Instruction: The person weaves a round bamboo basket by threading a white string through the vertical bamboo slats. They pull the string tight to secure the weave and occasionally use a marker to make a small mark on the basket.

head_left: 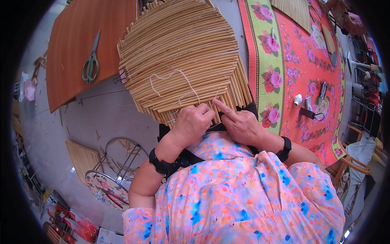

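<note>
one many-sided panel [178,49] of tan sticks, laid in rows with uneven ends, lies before the person's waist; one white cord [191,87] loops across it. at its near edge, the left hand [192,120] is curled, the right hand [243,126] points one finger; i cannot tell whether either grips anything. farther left, one pair of green-handled scissors [92,61] lies on one brown board [73,36].
</note>
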`<state>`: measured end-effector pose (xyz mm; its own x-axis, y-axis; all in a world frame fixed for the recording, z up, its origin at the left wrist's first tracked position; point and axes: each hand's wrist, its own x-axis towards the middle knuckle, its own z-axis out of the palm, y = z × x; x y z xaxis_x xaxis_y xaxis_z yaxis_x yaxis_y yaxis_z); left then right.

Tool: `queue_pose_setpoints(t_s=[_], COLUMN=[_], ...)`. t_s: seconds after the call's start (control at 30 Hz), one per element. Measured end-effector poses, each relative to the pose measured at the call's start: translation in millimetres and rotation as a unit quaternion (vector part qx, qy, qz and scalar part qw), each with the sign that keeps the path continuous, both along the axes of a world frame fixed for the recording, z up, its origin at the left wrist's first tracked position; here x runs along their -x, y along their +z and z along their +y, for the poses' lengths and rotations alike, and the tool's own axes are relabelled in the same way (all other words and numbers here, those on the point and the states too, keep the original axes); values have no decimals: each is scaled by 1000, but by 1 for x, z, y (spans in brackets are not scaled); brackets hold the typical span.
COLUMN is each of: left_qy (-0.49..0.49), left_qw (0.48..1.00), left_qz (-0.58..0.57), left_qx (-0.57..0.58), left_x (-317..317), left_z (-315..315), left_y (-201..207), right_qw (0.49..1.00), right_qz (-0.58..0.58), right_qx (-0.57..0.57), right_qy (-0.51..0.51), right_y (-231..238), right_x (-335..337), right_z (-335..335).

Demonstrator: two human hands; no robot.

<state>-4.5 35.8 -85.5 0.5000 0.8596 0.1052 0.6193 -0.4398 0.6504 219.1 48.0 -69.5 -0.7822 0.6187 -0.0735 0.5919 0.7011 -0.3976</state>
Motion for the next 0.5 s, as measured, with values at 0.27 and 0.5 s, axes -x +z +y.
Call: queue_pose_setpoints(t_s=[0.27,0.5], left_qy=[-1,13], left_qw=[1000,999], left_qz=[5,-22], left_qx=[-6,-23], left_x=[0,-3], left_z=[1,2], left_y=[2,3], right_qw=[1000,1000], right_qz=[-1,-14], right_qx=[-9,-4], right_qy=[2,6], right_y=[-2,0], right_x=[0,1], right_z=[-1,0])
